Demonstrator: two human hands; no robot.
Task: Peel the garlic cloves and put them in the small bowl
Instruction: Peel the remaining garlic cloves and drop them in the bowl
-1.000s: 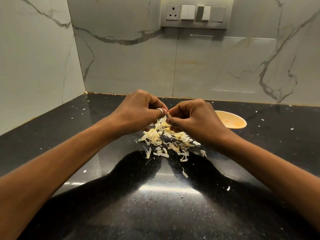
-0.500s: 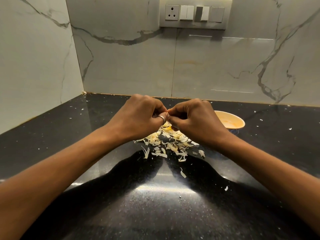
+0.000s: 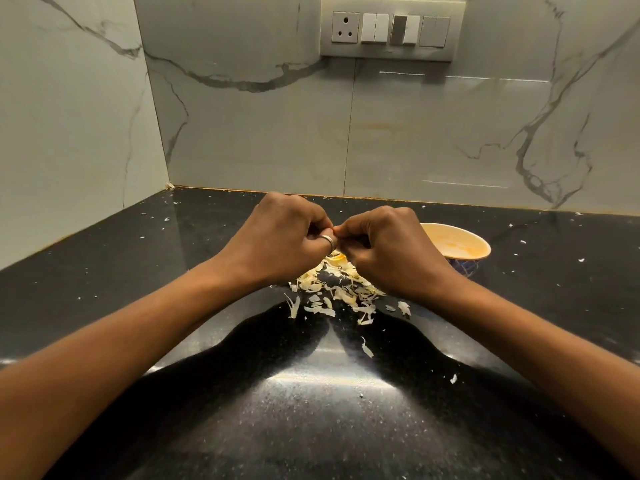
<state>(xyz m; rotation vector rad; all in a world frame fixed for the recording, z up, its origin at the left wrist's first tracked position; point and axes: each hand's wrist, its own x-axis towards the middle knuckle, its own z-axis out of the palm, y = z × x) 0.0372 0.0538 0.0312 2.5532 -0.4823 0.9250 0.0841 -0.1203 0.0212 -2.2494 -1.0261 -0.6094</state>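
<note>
The garlic clove (image 3: 335, 233) is pinched where your two hands meet, above the counter and almost wholly hidden by your fingertips; only a pale sliver shows. Your left hand (image 3: 284, 237) is curled tight, thumb and forefinger closed on the clove, with a silver ring (image 3: 328, 241) on one finger. Your right hand (image 3: 388, 251) is curled the same way, its thumb and fingertips gripping the clove from the other side.

Directly below your hands lies a loose pile of pale garlic skins (image 3: 341, 292), with a few stray flakes nearer you. The small bowl (image 3: 462, 237), pale orange inside, stands just to the right of your right hand, partly behind it; what it holds cannot be made out.

All this sits on a glossy black speckled countertop (image 3: 311, 417). White marble walls (image 3: 259, 133) rise behind and to the left, with a switch plate (image 3: 388, 27) high on the back wall.
</note>
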